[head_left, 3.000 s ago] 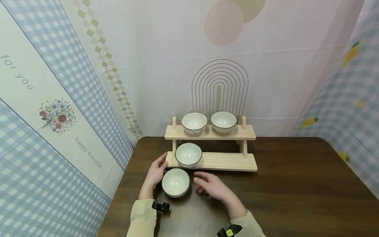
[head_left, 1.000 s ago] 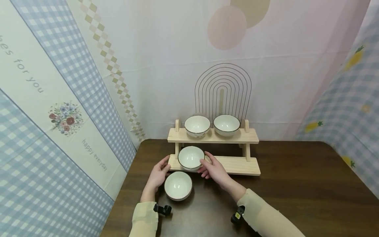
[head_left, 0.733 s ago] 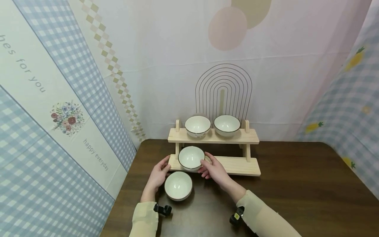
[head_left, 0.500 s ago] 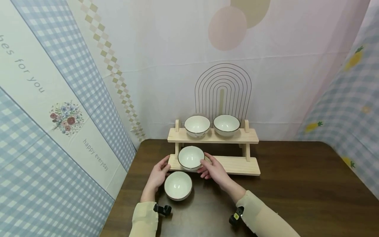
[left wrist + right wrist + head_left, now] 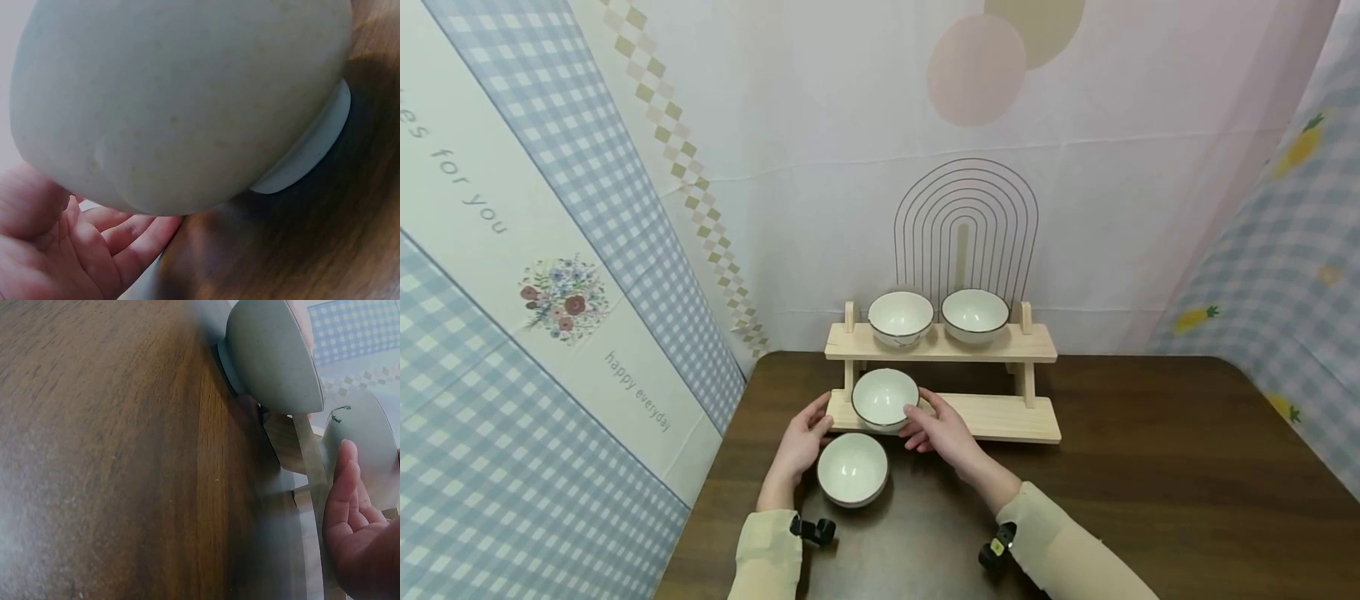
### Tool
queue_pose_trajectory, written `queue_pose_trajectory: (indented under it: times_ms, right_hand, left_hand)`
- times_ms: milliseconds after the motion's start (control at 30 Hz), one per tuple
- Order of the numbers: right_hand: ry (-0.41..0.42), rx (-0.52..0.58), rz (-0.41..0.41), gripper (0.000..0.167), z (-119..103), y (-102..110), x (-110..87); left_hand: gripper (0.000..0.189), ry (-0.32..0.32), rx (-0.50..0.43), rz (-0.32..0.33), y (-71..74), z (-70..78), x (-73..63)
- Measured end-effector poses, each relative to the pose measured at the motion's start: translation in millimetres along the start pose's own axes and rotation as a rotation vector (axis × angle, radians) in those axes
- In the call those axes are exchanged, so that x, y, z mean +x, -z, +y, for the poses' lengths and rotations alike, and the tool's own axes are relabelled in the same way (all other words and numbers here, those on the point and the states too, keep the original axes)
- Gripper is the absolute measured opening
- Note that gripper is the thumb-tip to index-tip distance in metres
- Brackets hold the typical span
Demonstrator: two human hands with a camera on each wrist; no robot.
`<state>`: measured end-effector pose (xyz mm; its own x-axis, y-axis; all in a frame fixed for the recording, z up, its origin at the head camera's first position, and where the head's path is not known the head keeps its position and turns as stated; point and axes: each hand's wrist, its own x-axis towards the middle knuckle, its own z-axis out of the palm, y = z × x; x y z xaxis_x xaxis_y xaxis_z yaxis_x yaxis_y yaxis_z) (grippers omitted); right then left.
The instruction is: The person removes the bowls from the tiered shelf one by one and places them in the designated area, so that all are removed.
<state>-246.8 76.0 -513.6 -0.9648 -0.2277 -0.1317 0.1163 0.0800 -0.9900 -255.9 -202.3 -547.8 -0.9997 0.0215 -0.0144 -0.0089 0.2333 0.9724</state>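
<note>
Two bowls sit on the top tier of a two-tier wooden stand (image 5: 1015,417): the left bowl (image 5: 901,317) and the right bowl (image 5: 975,315). On the lower tier's left half is a white bowl with a dark rim (image 5: 885,398). My right hand (image 5: 946,433) holds that bowl at its right side, thumb at the rim, fingers along the outer wall. My left hand (image 5: 797,446) grips the left end of the lower tier with thumb and fingers. A fourth white bowl (image 5: 852,469) stands on the table before the stand, beside my left hand; its outer wall fills much of the left wrist view.
The dark wooden table (image 5: 1150,467) extends far to the right of the stand. Behind it hangs a pale printed cloth (image 5: 820,208). Checked cloths flank the left and right sides. The lower tier's right half is bare wood.
Over three seconds my right hand has gone from beside the table bowl up to the lower-tier bowl and taken hold of its side. My left hand stays at the stand's end.
</note>
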Motion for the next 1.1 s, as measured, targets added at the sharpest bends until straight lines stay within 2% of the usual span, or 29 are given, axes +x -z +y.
queue_pose_trajectory:
  times_ms: [300, 1100]
  right_hand:
    - [-0.007, -0.001, 0.02, 0.072, -1.4, -0.1, -1.9]
    - [0.004, 0.037, 0.014, 0.073, 1.1, -2.2, -2.1]
  left_hand:
    - [0.048, 0.005, -0.002, -0.003, -0.7, 0.9, 0.6]
    - [0.049, -0.001, 0.004, -0.001, 0.7, 1.7, -1.4]
